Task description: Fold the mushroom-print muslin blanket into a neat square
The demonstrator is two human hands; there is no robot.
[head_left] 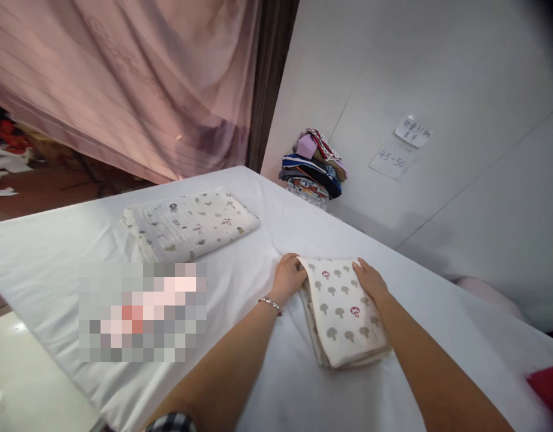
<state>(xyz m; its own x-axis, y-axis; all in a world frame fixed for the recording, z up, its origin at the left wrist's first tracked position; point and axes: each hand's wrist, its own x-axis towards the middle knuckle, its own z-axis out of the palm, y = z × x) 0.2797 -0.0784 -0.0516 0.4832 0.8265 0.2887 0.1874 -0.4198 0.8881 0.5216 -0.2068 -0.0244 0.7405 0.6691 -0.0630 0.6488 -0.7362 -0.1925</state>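
Note:
A folded cream muslin cloth [343, 309] printed with grey and red mushrooms lies on the white-covered table in front of me, its layers showing along the left and near edges. My left hand [290, 277], with a bracelet at the wrist, is closed on the far left corner. At the far right corner my right hand [370, 279] grips the edge, its thumb side on top and some fingers hidden. Farther left lies a second folded muslin cloth [193, 222], white with small animal and plant prints; neither hand touches it.
White sheeting [240, 312] with wrinkles covers the table. A stack of folded clothes [313, 165] stands beyond the far edge by the grey wall, which bears handwritten paper notes [388, 161]. A pink curtain [136, 78] hangs behind. A blurred patch [141, 312] hides part of the left side.

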